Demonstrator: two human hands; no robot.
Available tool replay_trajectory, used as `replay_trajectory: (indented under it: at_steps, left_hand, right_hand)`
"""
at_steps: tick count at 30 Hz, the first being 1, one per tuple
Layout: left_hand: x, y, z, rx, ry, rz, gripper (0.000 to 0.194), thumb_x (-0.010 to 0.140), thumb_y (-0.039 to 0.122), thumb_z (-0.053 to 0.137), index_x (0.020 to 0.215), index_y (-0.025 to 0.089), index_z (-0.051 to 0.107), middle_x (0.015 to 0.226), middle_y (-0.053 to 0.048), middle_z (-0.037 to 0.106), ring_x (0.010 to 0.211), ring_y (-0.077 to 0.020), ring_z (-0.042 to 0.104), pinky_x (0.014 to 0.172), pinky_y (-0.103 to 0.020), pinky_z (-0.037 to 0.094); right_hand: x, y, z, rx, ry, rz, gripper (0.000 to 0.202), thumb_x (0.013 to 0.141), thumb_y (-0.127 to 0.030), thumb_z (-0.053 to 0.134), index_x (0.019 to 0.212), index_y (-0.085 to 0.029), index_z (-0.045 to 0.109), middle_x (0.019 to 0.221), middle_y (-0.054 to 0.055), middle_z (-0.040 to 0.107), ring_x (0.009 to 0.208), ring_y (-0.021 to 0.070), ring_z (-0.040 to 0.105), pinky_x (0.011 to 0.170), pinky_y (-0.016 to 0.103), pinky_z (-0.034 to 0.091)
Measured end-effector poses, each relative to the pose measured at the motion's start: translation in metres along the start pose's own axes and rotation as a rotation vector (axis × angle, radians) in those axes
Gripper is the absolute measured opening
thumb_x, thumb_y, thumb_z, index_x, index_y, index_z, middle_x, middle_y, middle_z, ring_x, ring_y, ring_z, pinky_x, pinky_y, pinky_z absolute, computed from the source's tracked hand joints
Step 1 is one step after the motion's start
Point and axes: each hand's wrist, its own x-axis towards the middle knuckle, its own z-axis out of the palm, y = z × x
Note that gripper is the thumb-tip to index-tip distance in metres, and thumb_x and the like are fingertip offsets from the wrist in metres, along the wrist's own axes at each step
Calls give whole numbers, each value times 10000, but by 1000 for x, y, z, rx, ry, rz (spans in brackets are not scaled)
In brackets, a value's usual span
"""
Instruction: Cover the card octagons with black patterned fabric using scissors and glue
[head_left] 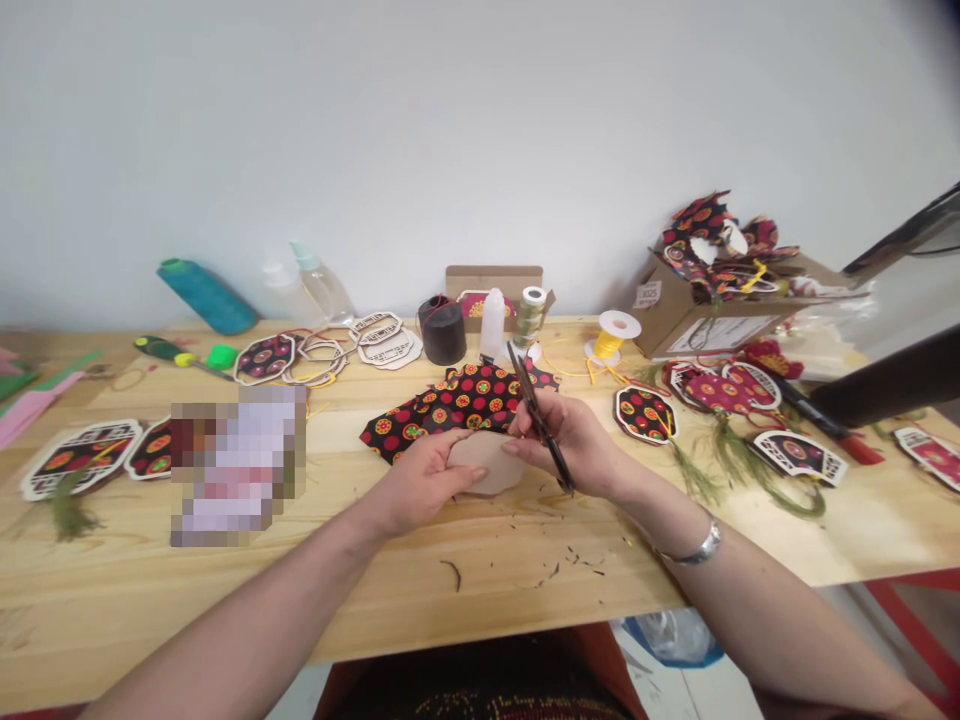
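My left hand [431, 472] pinches a pale, rounded flat panel [489, 462] between thumb and fingers, low over the table. My right hand [574, 440] is closed round a pair of dark scissors [541, 420], blades pointing up and away from me. The right thumb and fingertips also touch the panel's right edge. Behind both hands lies black patterned fabric [450, 405] with red and yellow round motifs. Small dark scraps [574, 563] are scattered on the wooden table [360, 600] nearer to me.
Along the wall stand a teal thread cone [206, 297], a black spool [442, 332], a white bottle [491, 322] and a yellow thread spool [616, 335]. Fabric pieces overfill a cardboard box [697, 310]. Tasselled octagonal ornaments [646, 415] lie right. A dark pole [885, 380] crosses the right side.
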Motion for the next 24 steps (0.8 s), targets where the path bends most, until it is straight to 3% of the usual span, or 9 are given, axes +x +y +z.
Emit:
replay_trajectory:
  at_steps: [7, 13, 17, 21, 24]
  left_hand:
    - [0, 1, 1, -8, 3, 11, 397, 724, 299, 746, 1073, 142, 644, 1050, -88, 738, 950, -236, 696, 874, -392, 543]
    - [0, 0, -3, -43, 23, 23, 341, 712, 282, 763, 998, 139, 644, 953, -67, 741, 870, -209, 692, 844, -381, 554]
    - [0, -1, -4, -62, 25, 44, 361, 709, 276, 765, 1017, 131, 645, 952, -68, 738, 841, -191, 689, 807, -355, 566]
    - [0, -2, -7, -62, 64, 45, 441, 700, 278, 775, 1083, 124, 618, 968, -71, 738, 852, -196, 691, 784, -340, 570]
    - [0, -4, -9, -40, 101, 33, 517, 702, 284, 778, 1153, 123, 583, 965, -65, 741, 887, -199, 691, 831, -338, 552]
  right_hand:
    - [1, -1, -3, 10, 10, 26, 337, 714, -413, 743, 755, -197, 488, 697, -39, 487, 634, 112, 438, 585, 255, 374]
    - [2, -9, -24, -116, -4, 26, 434, 665, -524, 757, 788, -175, 531, 679, -46, 422, 603, 98, 355, 541, 247, 299]
    - [2, -16, -40, -268, -139, 7, 540, 687, -661, 665, 851, -156, 572, 706, -26, 440, 625, 111, 347, 548, 252, 285]
    - [2, -16, -48, -434, -325, 31, 462, 741, -617, 648, 757, -168, 538, 667, -36, 412, 619, 109, 326, 542, 247, 262]
    - [1, -13, -49, -479, -364, 19, 441, 751, -567, 664, 668, -183, 463, 634, -51, 363, 598, 100, 300, 529, 242, 242]
